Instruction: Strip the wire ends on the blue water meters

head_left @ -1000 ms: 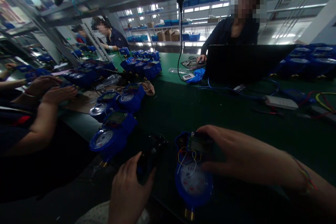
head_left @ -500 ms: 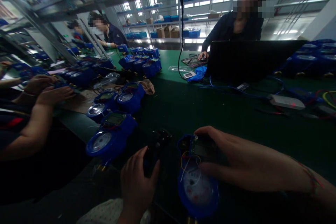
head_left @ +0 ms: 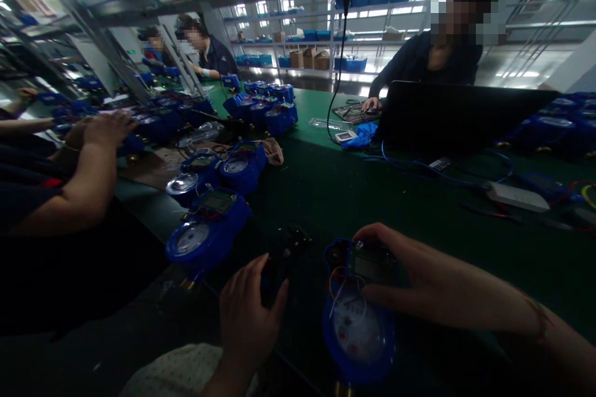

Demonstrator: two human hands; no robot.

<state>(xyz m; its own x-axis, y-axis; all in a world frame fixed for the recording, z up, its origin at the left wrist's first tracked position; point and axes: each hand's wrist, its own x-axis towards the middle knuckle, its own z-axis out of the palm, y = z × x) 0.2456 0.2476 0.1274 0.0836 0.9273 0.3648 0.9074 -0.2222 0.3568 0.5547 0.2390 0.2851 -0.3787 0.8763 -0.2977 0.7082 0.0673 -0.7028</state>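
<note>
My right hand (head_left: 410, 273) grips the upper end of a blue water meter (head_left: 358, 347) in front of me, its fingers and thumb around the circuit board with a display (head_left: 370, 265). Thin yellow and white wires (head_left: 339, 285) loop out of the housing over the round, clear dial. Left of the meter, my left hand (head_left: 251, 304) is curled with thumb and fingers around the near end of a dark object (head_left: 292, 243). Shadow hides what kind of object it is and most of the grip.
Several blue meters (head_left: 205, 229) stand to the left, more (head_left: 261, 105) farther back. A co-worker's arm (head_left: 95, 167) reaches in at left. Beyond my right hand are a black laptop (head_left: 465, 115), a white box (head_left: 519, 196) and cables. Another person (head_left: 428, 62) sits opposite.
The whole view has shifted slightly, so things appear farther right. Both my hands keep their poses. The co-worker's hands at left have moved away over the meters there.
</note>
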